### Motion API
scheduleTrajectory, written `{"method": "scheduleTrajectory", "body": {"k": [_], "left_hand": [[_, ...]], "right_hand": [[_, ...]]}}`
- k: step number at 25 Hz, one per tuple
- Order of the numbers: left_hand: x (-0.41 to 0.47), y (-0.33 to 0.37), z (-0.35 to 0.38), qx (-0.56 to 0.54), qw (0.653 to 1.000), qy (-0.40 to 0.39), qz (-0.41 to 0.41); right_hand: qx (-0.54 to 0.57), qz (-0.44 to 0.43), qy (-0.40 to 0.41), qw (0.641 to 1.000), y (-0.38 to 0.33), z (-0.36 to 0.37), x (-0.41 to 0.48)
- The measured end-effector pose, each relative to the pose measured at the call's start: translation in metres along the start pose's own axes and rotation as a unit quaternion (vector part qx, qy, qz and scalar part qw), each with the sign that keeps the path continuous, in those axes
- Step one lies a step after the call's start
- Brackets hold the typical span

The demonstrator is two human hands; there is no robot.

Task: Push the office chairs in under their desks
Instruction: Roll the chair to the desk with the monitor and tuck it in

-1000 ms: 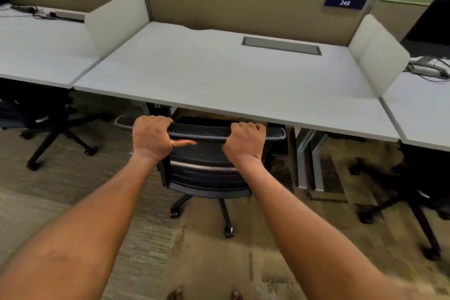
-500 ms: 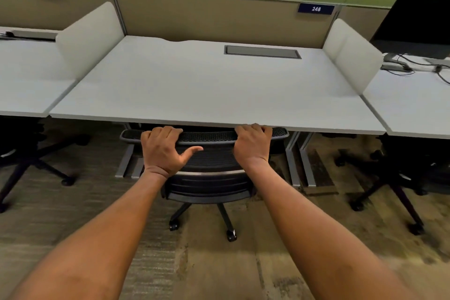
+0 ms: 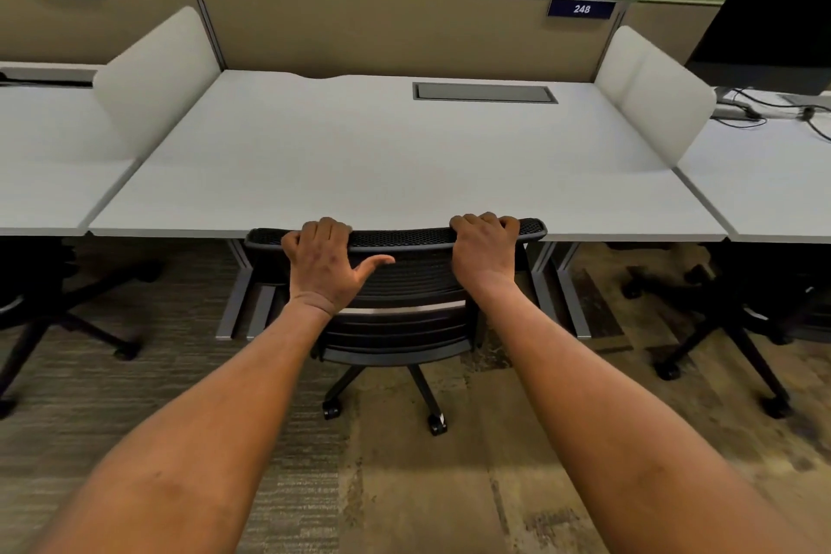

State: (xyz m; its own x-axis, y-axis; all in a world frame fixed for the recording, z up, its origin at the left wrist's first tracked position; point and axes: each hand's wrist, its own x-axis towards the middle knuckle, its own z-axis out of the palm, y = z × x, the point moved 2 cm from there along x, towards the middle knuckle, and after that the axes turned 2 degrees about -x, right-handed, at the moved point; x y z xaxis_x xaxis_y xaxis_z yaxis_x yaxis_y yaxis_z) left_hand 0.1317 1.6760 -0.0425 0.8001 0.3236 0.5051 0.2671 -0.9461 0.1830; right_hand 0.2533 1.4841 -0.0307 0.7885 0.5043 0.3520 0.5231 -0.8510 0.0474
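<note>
A black mesh-backed office chair (image 3: 404,283) stands at the front edge of the white desk (image 3: 382,157) labelled 248. Its seat is hidden under the desktop and the top rail of its backrest touches the desk edge. My left hand (image 3: 323,265) grips the left part of the top rail, fingers curled over it and thumb pointing right. On the right part of the same rail my right hand (image 3: 483,252) is closed. Two of the chair's castors show on the carpet below.
White divider panels (image 3: 162,81) (image 3: 652,94) stand at both sides of the desk. Other black chairs sit under the left desk (image 3: 58,310) and the right desk (image 3: 737,315). A dark monitor (image 3: 769,27) with cables is at the far right. Grey desk legs (image 3: 243,297) flank the chair.
The chair has rolled forward with both hands on its backrest; the backrest top now meets the desk edge, and the view has moved closer to the desk.
</note>
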Motion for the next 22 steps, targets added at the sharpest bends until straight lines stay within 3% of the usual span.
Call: {"method": "scheduleTrajectory", "body": {"k": [18, 22], "left_hand": [[0.057, -0.035, 0.027, -0.038, 0.998, -0.039, -0.032], [0.057, -0.040, 0.025, -0.017, 0.997, -0.062, -0.040]], "right_hand": [[0.008, 0.002, 0.004, 1.000, -0.014, 0.022, 0.054], [-0.001, -0.011, -0.025, 1.000, -0.020, 0.020, 0.057]]}}
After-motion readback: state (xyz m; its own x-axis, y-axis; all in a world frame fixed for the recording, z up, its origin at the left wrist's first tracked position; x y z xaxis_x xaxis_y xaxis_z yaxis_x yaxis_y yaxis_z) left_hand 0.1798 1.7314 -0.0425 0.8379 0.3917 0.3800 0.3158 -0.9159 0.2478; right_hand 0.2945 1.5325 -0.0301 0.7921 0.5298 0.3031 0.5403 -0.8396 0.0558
